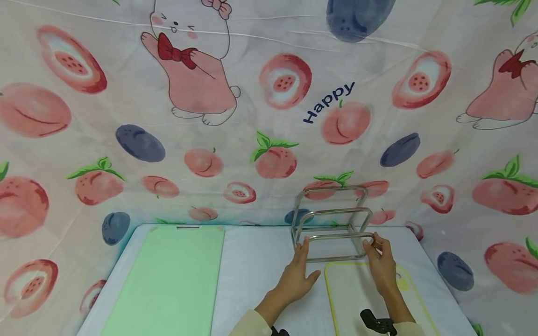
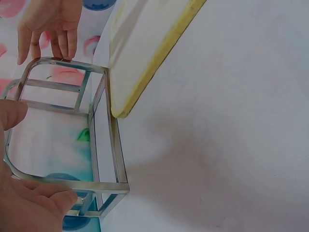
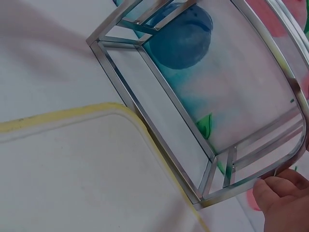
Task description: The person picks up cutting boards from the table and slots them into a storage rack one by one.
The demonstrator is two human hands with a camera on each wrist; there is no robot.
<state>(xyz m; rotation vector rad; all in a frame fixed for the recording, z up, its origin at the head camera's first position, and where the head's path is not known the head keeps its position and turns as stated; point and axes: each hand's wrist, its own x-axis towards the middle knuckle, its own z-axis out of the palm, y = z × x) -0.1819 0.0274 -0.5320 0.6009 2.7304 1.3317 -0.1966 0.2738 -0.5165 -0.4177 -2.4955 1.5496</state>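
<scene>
Three metal loops, one behind another, rise from the base of the rack (image 1: 340,236), which we see at the far end of the worktop (image 1: 256,280), right of centre and close to the cloth (image 1: 290,128). Our left hand (image 1: 293,277) is at the left side of the front loop, its fingers straight against the metal and its thumb spread away. Our right hand (image 1: 381,266) pinches the same loop near its upper right corner, thumb and fingers clamped on the bar. The two hands are apart, with the width of the front loop between them.

Nearer to us lies the white board (image 1: 350,298), flat and rimmed in yellow, partly under our right forearm. Its far edge runs along the front bar of the rack's base; we cannot tell whether they touch. On the left we have the green board (image 1: 176,275), also flat, with a narrow slot at its far end, well apart from the rack. A strip of worktop separates the two boards. The cloth is printed with fruit, rabbits in pink and the word "Happy". Pale sleeves (image 1: 251,324) cover our forearms, and a black device (image 1: 378,322) sits at our right wrist.
</scene>
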